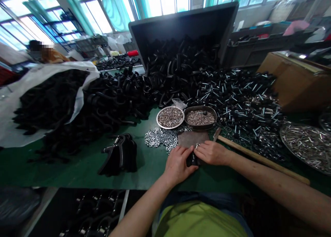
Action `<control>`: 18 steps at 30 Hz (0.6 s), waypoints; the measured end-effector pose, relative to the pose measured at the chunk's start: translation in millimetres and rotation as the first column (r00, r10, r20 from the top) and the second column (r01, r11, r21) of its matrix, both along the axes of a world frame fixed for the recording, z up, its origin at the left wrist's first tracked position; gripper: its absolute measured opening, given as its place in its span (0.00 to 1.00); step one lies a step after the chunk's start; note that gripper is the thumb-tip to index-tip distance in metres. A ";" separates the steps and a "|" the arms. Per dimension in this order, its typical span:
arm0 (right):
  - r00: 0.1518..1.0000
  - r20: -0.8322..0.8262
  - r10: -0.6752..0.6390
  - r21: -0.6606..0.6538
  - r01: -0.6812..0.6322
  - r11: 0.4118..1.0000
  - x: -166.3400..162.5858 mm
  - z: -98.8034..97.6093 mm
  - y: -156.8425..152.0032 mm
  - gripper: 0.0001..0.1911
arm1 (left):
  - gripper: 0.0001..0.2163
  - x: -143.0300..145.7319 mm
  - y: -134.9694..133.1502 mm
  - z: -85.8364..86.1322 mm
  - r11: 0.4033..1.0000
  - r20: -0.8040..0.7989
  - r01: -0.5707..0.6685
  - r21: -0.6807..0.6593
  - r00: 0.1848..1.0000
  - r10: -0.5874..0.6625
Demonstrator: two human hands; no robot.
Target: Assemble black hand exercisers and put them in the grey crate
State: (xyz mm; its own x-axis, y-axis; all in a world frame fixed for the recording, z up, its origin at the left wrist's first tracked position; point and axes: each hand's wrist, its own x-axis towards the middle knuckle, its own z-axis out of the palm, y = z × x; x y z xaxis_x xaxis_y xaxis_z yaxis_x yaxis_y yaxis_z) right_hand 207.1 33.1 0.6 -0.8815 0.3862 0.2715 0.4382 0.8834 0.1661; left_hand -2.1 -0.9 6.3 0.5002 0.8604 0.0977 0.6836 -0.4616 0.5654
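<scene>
Both hands meet over a dark metal plate [190, 137] near the bench's front edge. My left hand [178, 165] is closed, thumb and fingers around a small black plastic part [191, 160], most of which is hidden. Closed beside it, my right hand [213, 153] has its fingertips at a small shiny metal piece [197, 145] that looks like a coil spring. Loose hex nuts [156, 138] lie left of the plate. Behind it stand a round dish of metal rings [170, 117] and an oval tin of small metal pieces [200, 117].
A hammer [258, 157] lies to the right. Several assembled black parts [120, 156] stand at left. Black parts spill from a grey bin [183, 23] and a white sack [89, 70]. Bolts [232, 92], a tray of pins [307, 145] and a cardboard box [297, 78] fill the right.
</scene>
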 end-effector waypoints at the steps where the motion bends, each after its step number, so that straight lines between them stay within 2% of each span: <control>1: 1.000 0.013 -0.017 -0.019 0.017 1.000 2.7 3.1 -1.8 0.14 | 0.31 -1.0 -1.7 -0.9 1.000 -0.015 0.000 0.012 1.000 0.000; 3: 0.991 0.004 -0.135 -0.046 0.135 0.990 13.5 9.4 -7.3 0.13 | 0.30 -2.1 -4.0 -2.7 1.000 -0.022 -0.002 0.023 1.000 0.002; 5: 0.926 -0.033 -0.375 -0.061 0.373 0.926 31.4 13.9 -15.1 0.12 | 0.31 -2.0 -5.0 -4.3 1.000 -0.008 -0.017 0.015 1.000 0.017; 7: 0.787 -0.042 -0.616 -0.081 0.612 0.787 53.9 14.0 -24.4 0.12 | 0.32 -1.0 -4.9 -5.5 0.999 0.008 -0.054 -0.007 0.998 0.054; 9: 0.651 0.005 -0.759 -0.099 0.756 0.648 76.3 8.8 -33.3 0.13 | 0.30 0.4 -4.1 -6.1 0.995 0.011 -0.093 -0.030 0.996 0.094; 11: 0.576 0.067 -0.815 -0.112 0.816 0.567 93.5 -0.3 -39.8 0.13 | 0.27 1.7 -2.8 -5.8 0.993 -0.007 -0.116 -0.036 0.993 0.116; 14: 0.510 0.115 -0.853 -0.092 0.860 0.502 103.6 -11.2 -43.4 0.12 | 0.27 2.7 -0.2 -3.3 0.992 -0.061 -0.122 -0.013 0.991 0.121; 16: 0.474 0.108 -0.874 -0.058 0.880 0.471 100.2 -8.6 -43.3 0.12 | 0.26 3.0 1.6 -0.2 0.994 -0.100 -0.113 -0.007 0.989 0.112; 18: 0.470 0.081 -0.879 -0.087 0.882 0.463 90.5 4.5 -44.0 0.14 | 0.25 3.4 3.2 3.2 0.994 -0.123 -0.104 -0.013 0.987 0.102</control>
